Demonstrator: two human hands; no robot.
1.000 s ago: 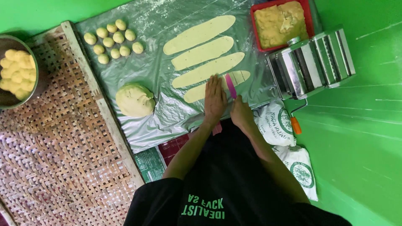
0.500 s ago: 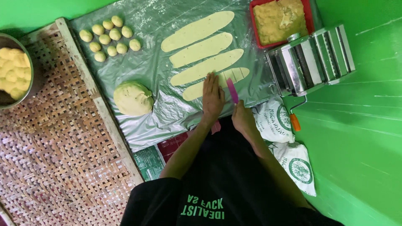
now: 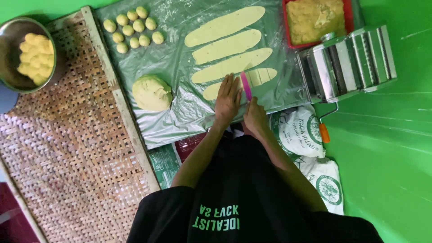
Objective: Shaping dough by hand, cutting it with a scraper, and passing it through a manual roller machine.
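The left hand [image 3: 227,100] lies flat, fingers spread, on the nearest long pale dough strip [image 3: 261,76] on the clear plastic sheet [image 3: 180,49]. The right hand [image 3: 255,118], fingers pinched, holds a thin pink cutter [image 3: 245,86] across that strip, partly cut into pieces.

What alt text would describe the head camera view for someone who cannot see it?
A person's left hand presses flat on a dough strip while the right hand holds a pink cutter across it, on a plastic sheet. Three longer strips, small dough balls and a dough lump lie nearby, beside a metal pasta roller.
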